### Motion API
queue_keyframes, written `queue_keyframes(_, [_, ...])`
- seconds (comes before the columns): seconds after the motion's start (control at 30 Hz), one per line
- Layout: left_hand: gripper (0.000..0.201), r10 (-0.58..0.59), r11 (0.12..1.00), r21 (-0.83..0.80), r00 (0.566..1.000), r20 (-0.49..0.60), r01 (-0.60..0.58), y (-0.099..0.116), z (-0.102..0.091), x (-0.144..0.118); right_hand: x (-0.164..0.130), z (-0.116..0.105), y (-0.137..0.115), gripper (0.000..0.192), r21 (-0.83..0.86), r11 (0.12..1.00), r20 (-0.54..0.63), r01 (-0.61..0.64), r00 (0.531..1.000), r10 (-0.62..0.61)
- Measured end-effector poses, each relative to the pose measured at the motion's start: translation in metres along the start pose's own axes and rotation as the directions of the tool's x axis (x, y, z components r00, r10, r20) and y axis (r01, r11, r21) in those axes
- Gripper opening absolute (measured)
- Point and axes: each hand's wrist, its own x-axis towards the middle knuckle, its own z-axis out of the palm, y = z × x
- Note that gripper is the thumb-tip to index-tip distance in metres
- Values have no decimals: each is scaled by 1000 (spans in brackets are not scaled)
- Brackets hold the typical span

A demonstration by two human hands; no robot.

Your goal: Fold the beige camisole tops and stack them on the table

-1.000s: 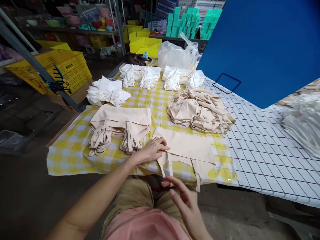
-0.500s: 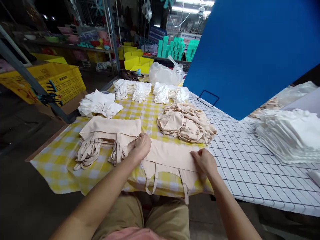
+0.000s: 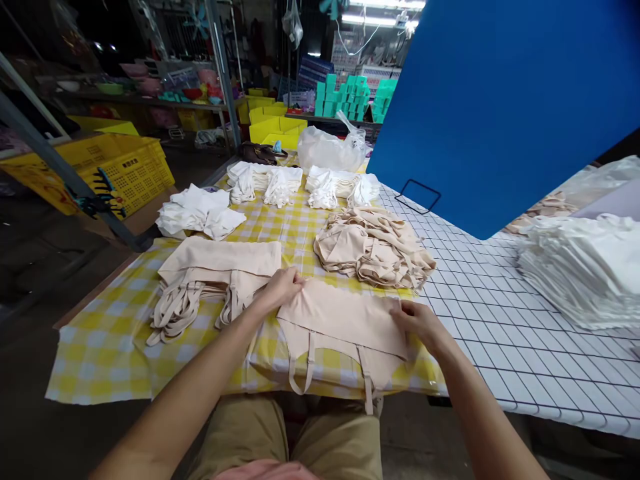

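Observation:
A beige camisole top [image 3: 345,319] lies spread on the yellow checked cloth in front of me, its thin straps pointing towards my lap. My left hand [image 3: 285,287] pinches its upper left corner. At the opposite corner, the fingers of my right hand [image 3: 417,320] are closed on the fabric edge. Left of it is a neat stack of beige camisoles [image 3: 220,260], straps bunched at the near side. A loose heap of beige camisoles [image 3: 373,247] rests just beyond the spread one.
White stacked garments [image 3: 265,179] stand at the back, beside a crumpled white pile [image 3: 200,210]. A clear plastic bag [image 3: 330,148] sits behind them. A big blue panel [image 3: 500,113] overhangs the grid-patterned cloth [image 3: 480,300]; more white garments [image 3: 585,267] are stacked right. Yellow crate [image 3: 135,170] far left.
My left hand has shifted slightly right along with the camisole's left corner, away from the stack. My right hand has moved a little right, still on its corner.

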Motion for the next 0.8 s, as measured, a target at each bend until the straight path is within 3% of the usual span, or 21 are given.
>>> queue_keyframes(0.1, [7,55,987,-142,987,-153,-77,13,-23,4,10,-18,-20,22,60,995,42,-74,997,71])
queue_keyframes(0.17, [5,92,965,-211,954,-286,-156,24,-45,5,17,-31,-38,24,110,992,-48,-68,996,73])
queue_keyframes(0.27, [21,184,916,-248,881,-435,-314,32,-71,-1,16,-48,-60,24,84,995,-189,51,981,-35])
queue_keyframes(0.33, [21,280,881,-229,846,-454,-414,27,-75,-12,7,-52,-63,22,-12,990,-167,142,976,-142])
queue_keyframes(0.4, [24,385,856,-179,829,-406,-485,11,-66,-27,-10,-49,-54,19,-96,974,-57,203,976,-209])
queue_keyframes(0.5, [38,557,817,-11,794,-245,-577,-18,-34,-57,-42,-36,-25,13,-144,960,148,241,964,-220])
queue_keyframes(0.6, [34,700,712,146,712,-62,-687,-39,-3,-89,-73,-22,4,9,-173,953,293,249,937,-191])
queue_keyframes(0.67, [27,718,685,193,696,-15,-702,-46,9,-106,-89,-17,14,13,-217,945,324,245,931,-167])
queue_keyframes(0.8, [26,716,690,206,696,-54,-694,-48,14,-119,-106,-14,20,23,-298,918,266,261,947,-182])
